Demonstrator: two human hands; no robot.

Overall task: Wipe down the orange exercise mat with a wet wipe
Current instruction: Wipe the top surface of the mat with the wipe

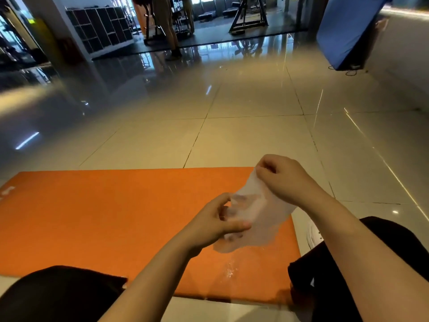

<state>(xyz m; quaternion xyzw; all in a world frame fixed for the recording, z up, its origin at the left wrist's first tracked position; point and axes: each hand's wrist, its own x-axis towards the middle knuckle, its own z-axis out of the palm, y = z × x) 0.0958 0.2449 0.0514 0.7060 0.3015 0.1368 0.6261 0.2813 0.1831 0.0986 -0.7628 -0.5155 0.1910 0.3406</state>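
Note:
The orange exercise mat (pixel 104 217) lies flat on the tiled floor in front of me, running from the left edge to just right of centre. Above its right end I hold a thin, translucent white wet wipe (pixel 260 214) spread between both hands. My left hand (pixel 218 221) pinches the wipe's lower left part. My right hand (pixel 283 177) pinches its upper corner, higher and further away. The wipe hangs in the air, apart from the mat. A small clear wrapper (pixel 229 271) lies on the mat below the wipe.
My knees in black shorts (pixel 58 293) frame the mat's near edge, and a white shoe (pixel 313 235) shows right of the mat. Glossy tiles (pixel 232 112) stretch ahead. A blue crash pad (pixel 348 31) leans at the far right; cubby shelves (pixel 102 26), gym machines and a standing person are far back.

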